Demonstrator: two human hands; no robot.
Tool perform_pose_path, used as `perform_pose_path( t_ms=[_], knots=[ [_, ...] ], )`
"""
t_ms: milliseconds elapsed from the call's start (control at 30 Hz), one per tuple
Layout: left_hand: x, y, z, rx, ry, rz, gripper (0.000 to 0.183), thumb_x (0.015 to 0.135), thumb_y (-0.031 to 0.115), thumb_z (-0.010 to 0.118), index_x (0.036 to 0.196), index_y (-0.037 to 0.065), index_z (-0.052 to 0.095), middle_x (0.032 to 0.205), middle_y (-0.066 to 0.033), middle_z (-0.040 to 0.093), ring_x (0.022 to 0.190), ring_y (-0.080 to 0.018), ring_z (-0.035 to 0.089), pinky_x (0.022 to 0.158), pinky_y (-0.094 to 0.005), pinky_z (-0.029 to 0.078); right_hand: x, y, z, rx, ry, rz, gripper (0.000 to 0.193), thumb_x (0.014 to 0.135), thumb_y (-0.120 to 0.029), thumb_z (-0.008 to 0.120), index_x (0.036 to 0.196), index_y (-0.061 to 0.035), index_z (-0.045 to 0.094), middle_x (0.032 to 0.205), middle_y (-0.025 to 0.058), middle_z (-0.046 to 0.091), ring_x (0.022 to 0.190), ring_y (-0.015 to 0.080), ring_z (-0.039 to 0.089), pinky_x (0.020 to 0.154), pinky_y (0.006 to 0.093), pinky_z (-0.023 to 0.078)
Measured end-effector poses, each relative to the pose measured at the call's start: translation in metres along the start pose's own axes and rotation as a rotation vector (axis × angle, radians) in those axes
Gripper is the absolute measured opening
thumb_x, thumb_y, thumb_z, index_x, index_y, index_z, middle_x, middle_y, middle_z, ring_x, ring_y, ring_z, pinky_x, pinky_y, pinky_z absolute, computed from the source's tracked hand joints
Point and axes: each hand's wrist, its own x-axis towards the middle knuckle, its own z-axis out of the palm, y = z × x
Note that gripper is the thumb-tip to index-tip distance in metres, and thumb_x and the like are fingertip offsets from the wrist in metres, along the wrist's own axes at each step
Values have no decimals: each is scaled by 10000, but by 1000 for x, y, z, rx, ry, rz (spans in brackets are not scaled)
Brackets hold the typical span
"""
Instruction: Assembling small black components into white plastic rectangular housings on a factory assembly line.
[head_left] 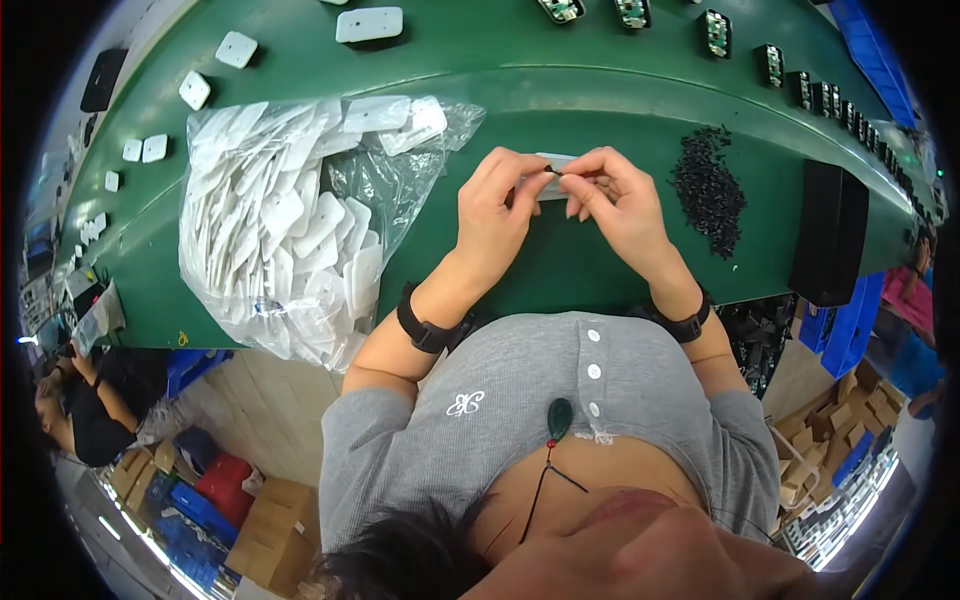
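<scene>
1. The left hand [497, 200] reaches in from below, with its thumb and fingers bent and drawn close together, pinching one side of a small black piece [553, 171].
2. The right hand [622, 203] meets it from the other side, its fingers also narrowed onto the same piece, so the tips of both hands nearly touch.
3. The small black piece is between the fingertips, over a white cover [551, 189]; the hands hide part of that cover, and I cannot tell whether the piece touches it.
4. A black wristband [427, 330] circles the left wrist, and another dark band [689, 322] circles the right.
5. To the left of the hands, a clear plastic bag [405, 205] lies open on the green tabletop [555, 262], filled with many flat white plates [318, 232], jumbled and leaning on each other.
6. To the right of the hands, a loose heap of tiny black parts [708, 190] is spread on the tabletop.
7. Farther right, near the edge, stands a long black box [828, 232].
8. Beyond the hands, a row of black cases with green circuit boards [717, 34] curves toward the right.
9. At the far left, a co-worker in black [98, 410] sits beside the tabletop.
</scene>
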Motion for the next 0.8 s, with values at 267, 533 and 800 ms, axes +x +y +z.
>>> perform_pose_path(
  t_ms=[267, 533, 800],
  knots=[
    [-5, 9, 8, -444, -31, -220, 242, 929, -17, 581, 1168, -49, 571, 993, -104, 644, 772, -132, 649, 721, -254, 546, -4, 7, -3, -199, 121, -179, 78, 885, -44, 667, 902, 2, 606, 800, 27, 630, 627, 74, 565, 552, 217, 451],
    [-8, 6, 3, -489, -114, -313, 172, 971, 29, 540, 1111, -63, 580, 984, -96, 665, 873, -147, 669, 824, -278, 538, -7, 5, -1, -500, 198, -342, 88, 862, -41, 674, 855, -18, 589, 768, 41, 584, 600, 121, 555, 531, 263, 442],
    [-10, 8, 7, -584, -93, -289, 139, 961, 13, 538, 1063, -68, 586, 1051, -81, 563, 882, -156, 672, 830, -274, 533, -3, 14, 7, -751, 333, -606, 125, 835, -48, 671, 851, -54, 547, 754, 85, 549, 604, 275, 566, 528, 367, 441]
  ],
)
